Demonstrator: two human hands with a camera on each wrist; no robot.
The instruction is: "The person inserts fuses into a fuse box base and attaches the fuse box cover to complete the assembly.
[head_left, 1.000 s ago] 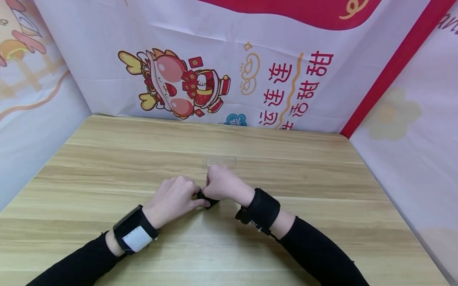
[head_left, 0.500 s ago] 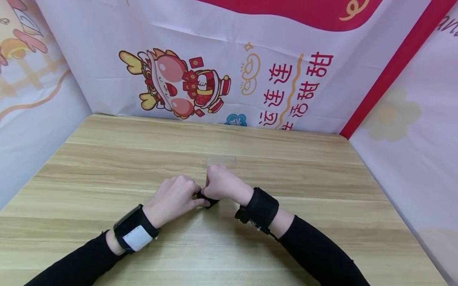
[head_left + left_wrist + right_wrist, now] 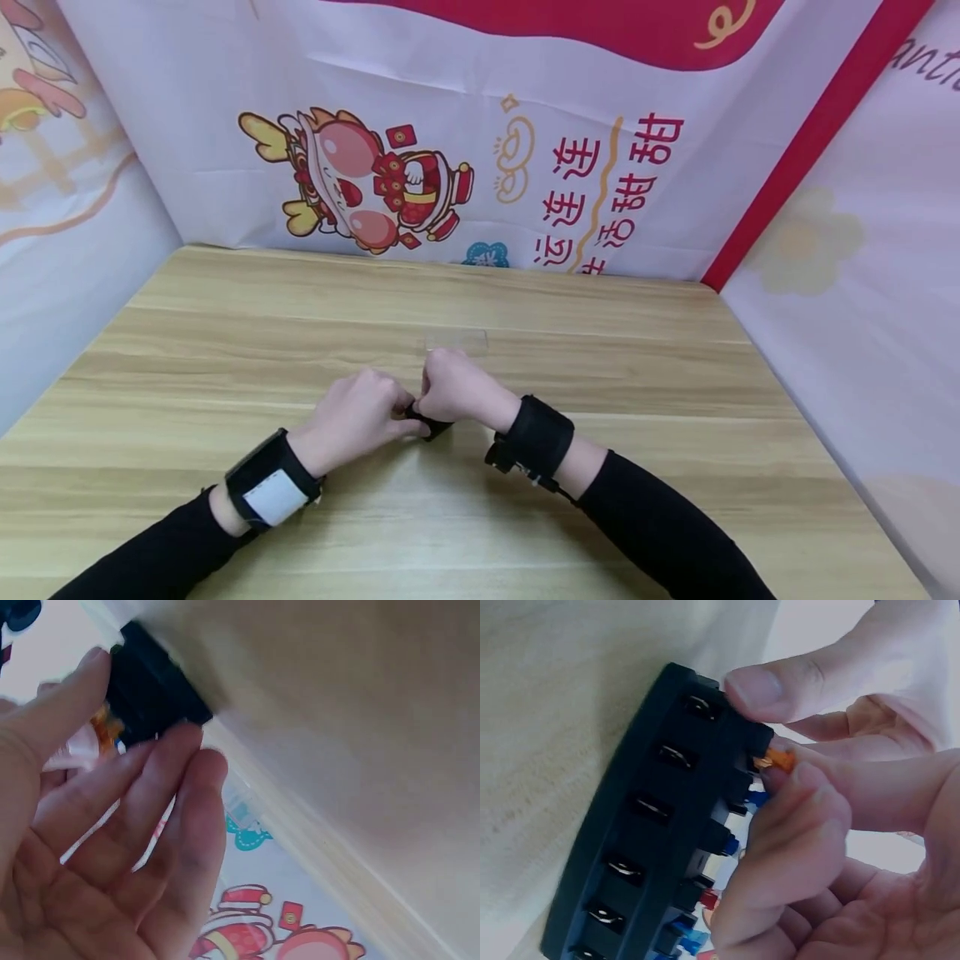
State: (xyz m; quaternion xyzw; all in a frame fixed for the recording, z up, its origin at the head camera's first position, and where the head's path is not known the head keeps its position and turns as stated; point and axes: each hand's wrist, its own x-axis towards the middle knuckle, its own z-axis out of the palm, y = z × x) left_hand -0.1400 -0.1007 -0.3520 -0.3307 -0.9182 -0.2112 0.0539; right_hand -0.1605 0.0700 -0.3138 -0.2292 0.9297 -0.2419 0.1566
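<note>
A black fuse block [image 3: 437,430] stands on the table in front of me, with metal contacts along one face in the right wrist view. My left hand [image 3: 358,417] grips one end of it, thumb on one side and fingers on the other. Small coloured blade fuses poke out of its far side, among them a blue fuse [image 3: 730,844] and a red fuse [image 3: 709,898]. With thumb and index finger, my right hand [image 3: 463,385] pinches an orange fuse [image 3: 781,759] at the end slot beside the left thumb. The fingertips partly hide that fuse.
A clear plastic piece [image 3: 471,340] lies on the wooden table [image 3: 637,358] just beyond my right hand. Printed cloth walls [image 3: 435,75] enclose the table at the back and both sides.
The head view has shifted slightly, moving the whole scene a little left. Both hands keep their hold at the fuse block, with little visible movement.
</note>
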